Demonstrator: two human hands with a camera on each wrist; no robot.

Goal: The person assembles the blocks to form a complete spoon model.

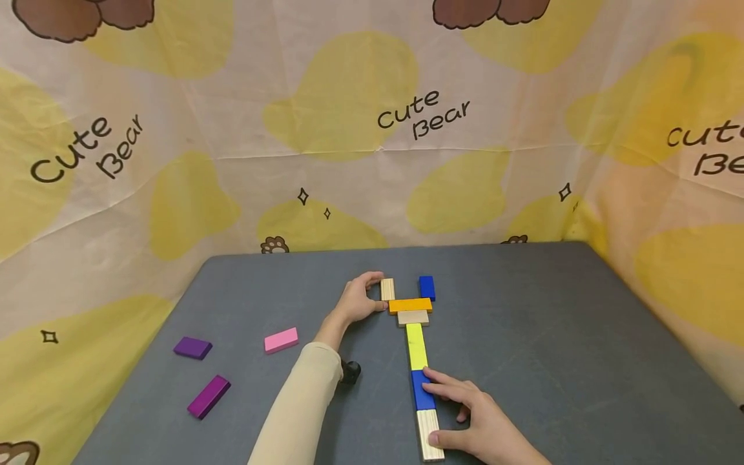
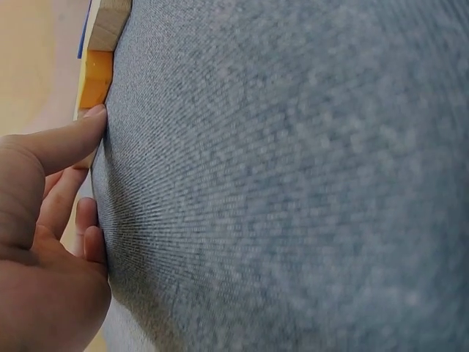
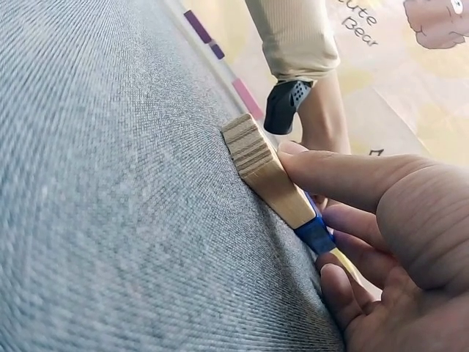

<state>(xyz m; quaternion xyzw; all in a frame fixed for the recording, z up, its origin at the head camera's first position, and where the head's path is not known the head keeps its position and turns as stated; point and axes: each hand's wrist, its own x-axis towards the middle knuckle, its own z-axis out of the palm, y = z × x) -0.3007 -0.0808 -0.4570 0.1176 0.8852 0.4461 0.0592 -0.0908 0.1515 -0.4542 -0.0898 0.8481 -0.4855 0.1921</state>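
My left hand [image 1: 356, 298] is at a plain wooden block [image 1: 387, 289], its thumb at the near end beside the orange block [image 1: 410, 305] and its fingers at the far end. In the left wrist view the hand partly hides that block. My right hand [image 1: 479, 413] rests along the row: the thumb touches the nearest plain wooden block [image 1: 429, 434], and the fingertips touch the blue block [image 1: 422, 390]. Beyond lie a yellow-green block [image 1: 416, 347], a short beige block [image 1: 413, 318] and, at the far right, another blue block [image 1: 427, 288].
A pink block [image 1: 281, 340], a purple block [image 1: 193, 348] and a magenta block [image 1: 208, 396] lie apart on the left of the grey table [image 1: 552, 336]. A printed cloth [image 1: 349, 129] hangs behind the table's far edge.
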